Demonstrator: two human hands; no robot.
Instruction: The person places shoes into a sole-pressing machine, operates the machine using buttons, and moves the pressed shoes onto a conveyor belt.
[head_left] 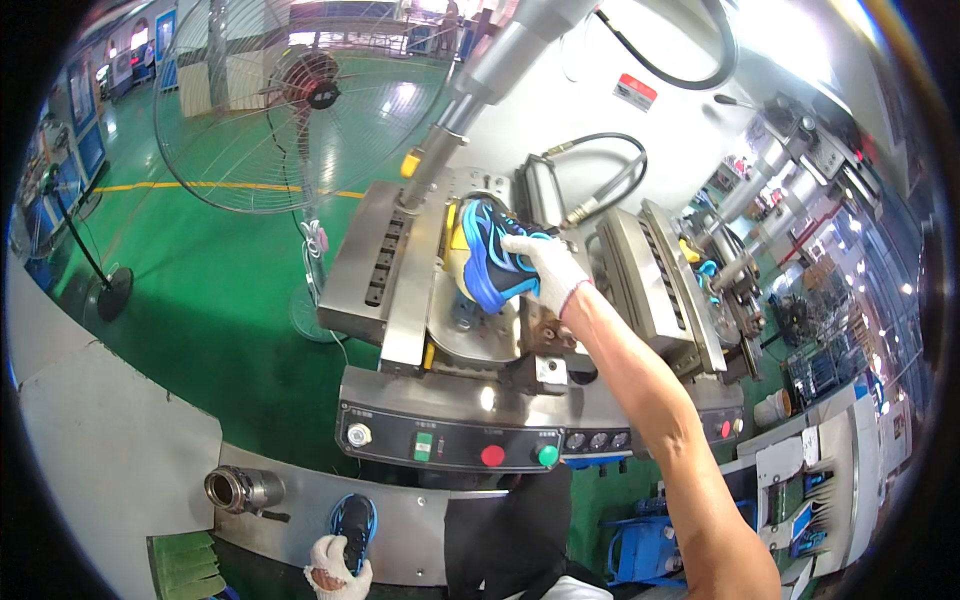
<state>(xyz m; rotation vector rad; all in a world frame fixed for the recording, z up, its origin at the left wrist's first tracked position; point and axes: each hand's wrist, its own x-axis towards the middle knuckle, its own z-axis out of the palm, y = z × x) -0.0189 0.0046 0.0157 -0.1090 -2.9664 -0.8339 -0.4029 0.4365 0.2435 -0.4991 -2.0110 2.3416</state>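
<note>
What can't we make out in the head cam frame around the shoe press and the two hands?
- Right hand: glove and blue shoe hide how the fingers grip.
- Shoe's underside and what it sits on: hidden by the shoe itself.
- Left hand: cut by the lower edge; second shoe partly covered.
- Control panel labels: too small.

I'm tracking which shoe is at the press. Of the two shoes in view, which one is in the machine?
The blue, black and yellow shoe under the right hand, between the steel plates. The other shoe is low at the left hand.
</note>
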